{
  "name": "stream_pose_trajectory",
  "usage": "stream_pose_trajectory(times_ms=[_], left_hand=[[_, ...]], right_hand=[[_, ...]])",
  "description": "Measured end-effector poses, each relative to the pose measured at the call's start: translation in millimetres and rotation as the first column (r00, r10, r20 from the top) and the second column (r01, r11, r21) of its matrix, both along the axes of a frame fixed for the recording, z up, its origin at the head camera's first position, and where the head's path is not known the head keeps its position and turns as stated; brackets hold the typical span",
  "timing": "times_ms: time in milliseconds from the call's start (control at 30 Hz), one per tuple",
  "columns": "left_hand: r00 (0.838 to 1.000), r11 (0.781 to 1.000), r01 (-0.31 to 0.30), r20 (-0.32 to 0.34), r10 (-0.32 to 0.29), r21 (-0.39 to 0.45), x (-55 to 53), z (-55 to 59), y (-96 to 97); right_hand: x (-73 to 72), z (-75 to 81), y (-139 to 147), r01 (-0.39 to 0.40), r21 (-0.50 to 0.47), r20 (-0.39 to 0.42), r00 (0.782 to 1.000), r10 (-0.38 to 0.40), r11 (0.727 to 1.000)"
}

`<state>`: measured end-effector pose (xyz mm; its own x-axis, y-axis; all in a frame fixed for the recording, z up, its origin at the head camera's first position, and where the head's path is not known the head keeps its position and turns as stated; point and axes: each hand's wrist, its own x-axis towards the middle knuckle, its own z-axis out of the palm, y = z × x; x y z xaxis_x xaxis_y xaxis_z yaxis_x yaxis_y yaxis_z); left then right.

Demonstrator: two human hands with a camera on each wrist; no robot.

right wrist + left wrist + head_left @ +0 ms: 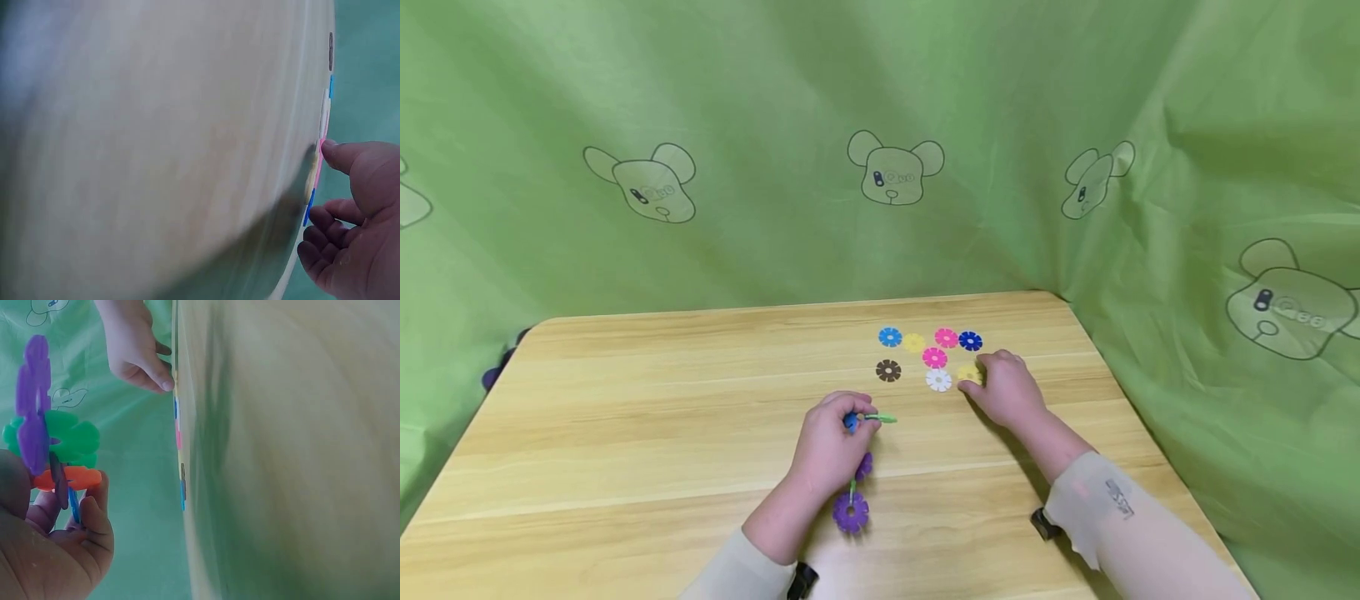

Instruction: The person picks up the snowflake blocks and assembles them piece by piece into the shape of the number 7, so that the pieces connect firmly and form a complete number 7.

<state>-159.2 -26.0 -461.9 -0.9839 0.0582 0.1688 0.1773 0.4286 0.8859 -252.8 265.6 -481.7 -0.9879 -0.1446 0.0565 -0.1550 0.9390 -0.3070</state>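
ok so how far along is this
Done: an assembly of several joined pieces. In hand: the left hand grips that assembly; the right hand is at a yellow disc. Remaining: eight loose discs lie on the table, counting that yellow one, if all are wanted.

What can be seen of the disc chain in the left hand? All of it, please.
The disc chain is made of flat, petal-edged discs, plastic by their look, slotted together at angles. Purple, green, orange and blue show. The left hand grips it near the orange and blue discs; a purple disc with a centre hole forms the end nearer the wearer. The left wrist view shows it raised off the table. Fingers hide part, so I can't give a count.
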Motion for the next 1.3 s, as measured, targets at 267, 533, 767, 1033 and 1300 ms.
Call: stream_pose_trajectory(times_ms=[267, 533, 767, 1033, 1300], left_hand=[[1.0, 1.0, -0.002, 0.005, 0.002, -0.013, -0.4, 0.6, -0.3], [1.0, 1.0, -0.002, -0.005, 0.002, -0.02, 0.4, 0.8, -1.1], [1.0, 1.0, -0.002, 0.022, 0.002, -0.023, 0.3, -0.2, -0.9], [1.0, 1.0, -0.001, 0.024, 0.002, -0.018, 0.5, 0.7, -1.4], [1.0, 1.0, -0.005, 0.019, 0.006, -0.019, -0.3, -0.7, -1.3]], right_hand=[[-2.3, -1.9, 0.5, 0.009, 0.029, 0.032, 0.999, -0.01, 1.0], [-6.7, -5.1, -0.3, 0.015, 0.025, 0.044, 0.999, -0.016, 1.0], [-10.6, -6.8, 0.0, 0.057, -0.012, 0.077, 0.995, -0.056, 0.998], [-8.4, -6.3, 0.1, 0.068, -0.051, 0.075, 0.995, -0.064, 0.996], [-2.5, -1.1, 0.0, 0.094, -0.09, 0.051, 0.995, -0.089, 0.992]])
